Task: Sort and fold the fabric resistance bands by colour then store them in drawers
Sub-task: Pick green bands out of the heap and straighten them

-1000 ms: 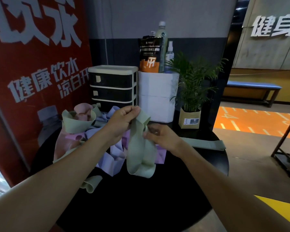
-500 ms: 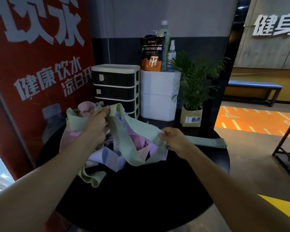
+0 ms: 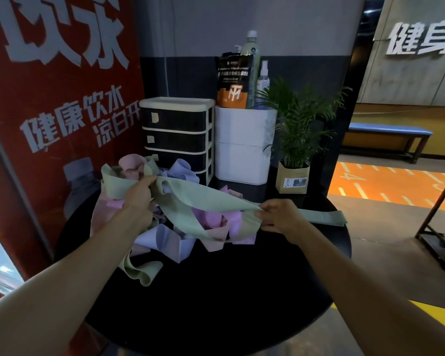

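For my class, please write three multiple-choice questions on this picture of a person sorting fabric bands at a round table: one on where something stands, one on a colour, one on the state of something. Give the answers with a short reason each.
1. Where does the drawer unit stand?
A. Behind the heap of bands, left of the white bin
B. On the floor under the table
C. Right of the potted plant

2. What colour is the stretched band held between the left hand and right hand?
A. Lilac
B. Pink
C. Green

3. In what state are the drawers?
A. All pulled out
B. All pushed in
C. Removed

Answers: 1 A, the unit sits at the table's back beside the bin. 2 C, the fabric pinched by both hands is pale green. 3 B, every visible drawer front lies flush with the frame.
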Motion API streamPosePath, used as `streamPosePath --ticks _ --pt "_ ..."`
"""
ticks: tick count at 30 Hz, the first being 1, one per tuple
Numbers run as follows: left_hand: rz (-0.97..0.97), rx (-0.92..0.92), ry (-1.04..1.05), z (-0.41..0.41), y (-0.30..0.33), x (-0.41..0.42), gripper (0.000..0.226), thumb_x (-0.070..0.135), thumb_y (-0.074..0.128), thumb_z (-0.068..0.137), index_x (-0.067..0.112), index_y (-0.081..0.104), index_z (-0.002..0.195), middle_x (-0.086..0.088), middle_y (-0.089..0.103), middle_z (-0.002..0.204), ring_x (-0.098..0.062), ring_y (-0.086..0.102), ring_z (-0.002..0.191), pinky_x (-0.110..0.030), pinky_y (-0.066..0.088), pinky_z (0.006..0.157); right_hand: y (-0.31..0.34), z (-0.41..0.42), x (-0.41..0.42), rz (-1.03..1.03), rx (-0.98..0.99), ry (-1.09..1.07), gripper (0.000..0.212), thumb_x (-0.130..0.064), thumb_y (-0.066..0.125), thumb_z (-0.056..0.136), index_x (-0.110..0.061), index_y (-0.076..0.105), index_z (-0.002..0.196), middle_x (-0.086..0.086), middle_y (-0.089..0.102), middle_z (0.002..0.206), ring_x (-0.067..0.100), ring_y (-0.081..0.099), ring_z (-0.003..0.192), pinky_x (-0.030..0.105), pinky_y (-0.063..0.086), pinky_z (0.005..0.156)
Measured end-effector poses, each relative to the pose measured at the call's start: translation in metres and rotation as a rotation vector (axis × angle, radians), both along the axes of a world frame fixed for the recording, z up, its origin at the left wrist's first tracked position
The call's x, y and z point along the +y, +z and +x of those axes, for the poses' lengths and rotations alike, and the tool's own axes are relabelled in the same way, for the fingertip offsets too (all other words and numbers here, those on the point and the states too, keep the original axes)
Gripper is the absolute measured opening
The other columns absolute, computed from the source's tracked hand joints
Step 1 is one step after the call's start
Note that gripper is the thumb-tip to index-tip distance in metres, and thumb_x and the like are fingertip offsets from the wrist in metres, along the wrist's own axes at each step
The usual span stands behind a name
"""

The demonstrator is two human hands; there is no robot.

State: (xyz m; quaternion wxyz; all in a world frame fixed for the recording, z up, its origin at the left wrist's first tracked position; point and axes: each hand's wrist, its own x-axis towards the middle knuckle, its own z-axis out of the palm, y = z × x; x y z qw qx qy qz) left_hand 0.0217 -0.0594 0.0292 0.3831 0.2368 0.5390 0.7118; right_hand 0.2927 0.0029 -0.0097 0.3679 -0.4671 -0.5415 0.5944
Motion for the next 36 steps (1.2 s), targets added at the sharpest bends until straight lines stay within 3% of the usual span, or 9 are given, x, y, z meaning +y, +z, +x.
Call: streamPosePath --ticks 4,8,12,16,20,23,30,34,36 --pt "-0.054 -0.001 0.020 -0.006 -0.003 -0.001 0.021 0.016 0.049 0.093 0.017 0.055 0.073 0.000 0.055 0.063 -0.010 0.051 0.058 -0.027 0.046 0.060 0.005 0.008 -0.005 -0.019 0.077 0.166 0.009 -0.010 0.056 0.092 -0.009 0.063 0.086 0.003 0.067 0.084 0.015 0.063 0.080 0.025 0.054 0.075" --pt "-0.100 0.036 -0.028 -0.009 -0.005 -0.004 0.028 0.018 0.045 0.096 0.012 0.051 0.069 0.004 0.056 0.040 -0.011 0.054 0.044 -0.030 0.045 0.060 0.000 0.011 -0.002 0.037 0.032 0.154 0.019 -0.011 0.051 0.094 0.002 0.064 0.088 0.009 0.065 0.084 0.016 0.061 0.077 0.021 0.053 0.070" --pt "-0.199 0.163 -0.081 -0.004 -0.009 -0.008 0.028 0.018 0.045 0.094 0.014 0.046 0.067 -0.007 0.048 0.063 -0.020 0.044 0.058 -0.031 0.036 0.056 -0.005 0.013 0.000 0.138 -0.161 0.077 0.023 -0.020 0.060 0.091 0.002 0.065 0.085 0.014 0.061 0.082 0.021 0.057 0.076 0.030 0.046 0.073" --pt "-0.255 0.431 -0.321 -0.013 -0.015 -0.008 0.027 0.016 0.037 0.100 0.017 0.039 0.073 -0.006 0.039 0.074 -0.019 0.038 0.063 -0.030 0.036 0.054 -0.008 0.010 -0.001 0.221 -0.360 0.097 0.023 -0.020 0.059 0.090 -0.005 0.058 0.073 0.010 0.046 0.073 0.019 0.044 0.072 0.027 0.035 0.069" --pt "-0.280 0.774 -0.360 -0.024 -0.023 -0.011 0.016 0.013 0.041 0.099 0.015 0.044 0.084 -0.008 0.040 0.072 -0.018 0.035 0.058 -0.025 0.036 0.048 -0.014 0.011 -0.002 0.268 -0.507 0.047 0.033 -0.018 0.061 0.089 -0.012 0.051 0.058 0.000 0.045 0.063 0.010 0.043 0.061 0.014 0.036 0.057" --pt "-0.270 0.910 -0.276 -0.026 -0.027 -0.014 0.003 0.007 0.051 0.093 0.009 0.049 0.093 -0.009 0.049 0.075 -0.017 0.040 0.058 -0.011 0.037 0.040 -0.021 0.015 -0.007 0.174 -0.505 0.061 0.021 -0.015 0.063 0.087 -0.011 0.056 0.068 0.010 0.056 0.079 0.019 0.054 0.077 0.029 0.049 0.067" --pt "-0.230 0.932 -0.129 -0.022 -0.027 -0.009 0.022 0.011 0.066 0.085 0.007 0.056 0.105 -0.009 0.057 0.092 -0.024 0.052 0.076 -0.027 0.045 0.058 -0.019 0.027 -0.007 0.273 -0.564 0.024 0.023 -0.014 0.077 0.074 -0.003 0.066 0.091 -0.002 0.057 0.073 0.007 0.051 0.066 0.016 0.039 0.060" --pt "-0.192 0.983 -0.116 -0.016 -0.020 -0.003 0.020 0.014 0.066 0.085 0.001 0.061 0.099 -0.011 0.062 0.096 -0.026 0.055 0.086 -0.032 0.041 0.074 -0.018 0.037 -0.010 0.253 -0.598 0.124 0.010 -0.014 0.071 0.081 -0.006 0.067 0.079 -0.003 0.055 0.064 0.004 0.046 0.058 0.006 0.036 0.048" --pt "-0.155 0.964 -0.093 -0.008 -0.019 0.002 0.017 0.011 0.064 0.086 0.002 0.060 0.100 -0.009 0.060 0.094 -0.023 0.054 0.086 -0.030 0.039 0.075 -0.018 0.041 -0.009 0.258 -0.638 0.146 0.009 -0.012 0.066 0.085 -0.013 0.063 0.076 -0.003 0.055 0.067 0.006 0.047 0.062 0.011 0.038 0.056"
